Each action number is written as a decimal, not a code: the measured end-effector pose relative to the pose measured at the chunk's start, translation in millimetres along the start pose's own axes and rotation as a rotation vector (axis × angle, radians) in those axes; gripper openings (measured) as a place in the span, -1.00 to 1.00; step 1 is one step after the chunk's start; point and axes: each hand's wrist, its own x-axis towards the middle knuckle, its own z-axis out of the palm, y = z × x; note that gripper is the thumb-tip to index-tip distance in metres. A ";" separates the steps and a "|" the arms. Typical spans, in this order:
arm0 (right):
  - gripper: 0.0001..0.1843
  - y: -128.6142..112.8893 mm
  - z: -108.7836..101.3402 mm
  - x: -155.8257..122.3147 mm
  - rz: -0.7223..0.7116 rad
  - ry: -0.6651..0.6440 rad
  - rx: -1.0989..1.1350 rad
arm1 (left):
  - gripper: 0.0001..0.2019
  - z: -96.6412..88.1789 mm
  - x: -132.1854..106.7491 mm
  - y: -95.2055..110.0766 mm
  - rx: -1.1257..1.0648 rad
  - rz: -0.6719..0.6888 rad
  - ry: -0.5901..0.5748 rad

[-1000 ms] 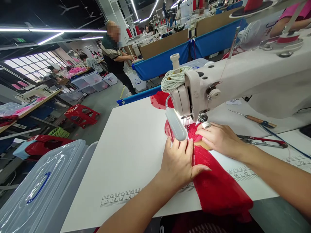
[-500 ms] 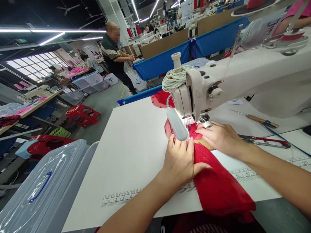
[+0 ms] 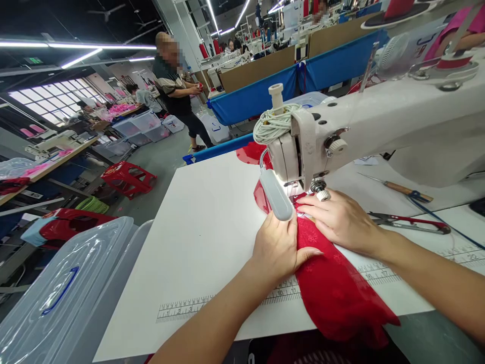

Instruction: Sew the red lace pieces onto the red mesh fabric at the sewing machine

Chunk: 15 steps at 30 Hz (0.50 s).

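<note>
A long piece of red lace fabric (image 3: pixel 335 283) runs from under the head of a white sewing machine (image 3: pixel 371 129) down over the front edge of the table. My left hand (image 3: pixel 275 247) rests flat at the fabric's left side, thumb spread across it, its fingertips partly behind a small grey lamp (image 3: pixel 277 196). On the other side, my right hand (image 3: pixel 341 222) lies with stretched fingers pressing the fabric close to the needle area. The lamp and fingers hide most of the presser foot. More sheer red fabric (image 3: pixel 252 153) lies behind the machine head.
Right of my right hand lie red-handled thread snips (image 3: pixel 413 222) and a wooden-handled awl (image 3: pixel 407 189). Printed rulers mark the white tabletop (image 3: pixel 197 227). A lidded plastic bin (image 3: pixel 64 293) stands at the left. Beyond, a person (image 3: pixel 178 93) stands near blue cloth troughs (image 3: pixel 253 98).
The red fabric has shifted under my hands, its lower end spreading differently. My right fingers have slid left toward the needle; my left hand moved slightly left. The standing person has drawn their hands back.
</note>
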 end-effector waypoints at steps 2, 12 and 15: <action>-0.60 0.4 1.5 -1.8 -0.025 -0.020 0.045 | -0.10 -0.9 -1.0 1.1 -0.036 0.006 -0.008; -0.67 2.4 2.9 -4.9 -0.012 -0.032 0.080 | -0.08 1.0 -10.6 7.9 0.067 0.031 -0.009; -0.67 2.8 4.2 -4.8 0.005 -0.036 0.075 | -0.09 1.6 -9.5 6.2 0.078 0.025 -0.017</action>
